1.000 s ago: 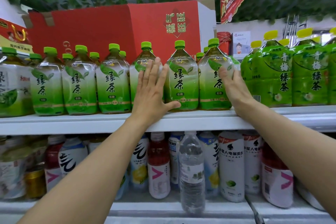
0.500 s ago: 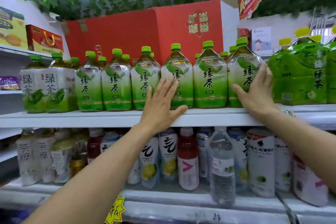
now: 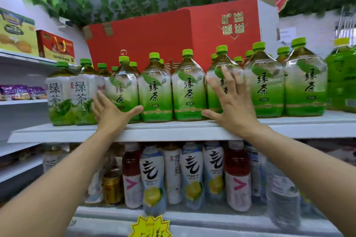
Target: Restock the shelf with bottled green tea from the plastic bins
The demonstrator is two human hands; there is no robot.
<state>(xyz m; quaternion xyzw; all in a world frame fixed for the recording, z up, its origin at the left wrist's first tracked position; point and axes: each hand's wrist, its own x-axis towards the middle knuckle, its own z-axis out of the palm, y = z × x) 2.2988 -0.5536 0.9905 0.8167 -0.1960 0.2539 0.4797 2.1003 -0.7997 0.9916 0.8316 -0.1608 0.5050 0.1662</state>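
Observation:
A row of green tea bottles [image 3: 189, 90] with green caps stands along the front of the white shelf [image 3: 173, 131], with more bottles behind. My left hand [image 3: 111, 113] lies flat with straight fingers against the bottle [image 3: 125, 82] near the left end of the row. My right hand [image 3: 231, 102] is spread open against the front of another bottle [image 3: 223, 67] further right. Neither hand grips anything. No plastic bin is in view.
A big red carton [image 3: 173, 36] stands behind the bottles. Two white-labelled tea bottles [image 3: 63, 98] end the row at left; greener bottles [image 3: 342, 82] stand at far right. Mixed drinks [image 3: 190, 175] fill the shelf below. Boxes [image 3: 54, 46] sit upper left.
Both hands have moved left along the row: the left from the middle bottles to one near the left end, the right from the rightmost bottle to one in the middle. The view panned left.

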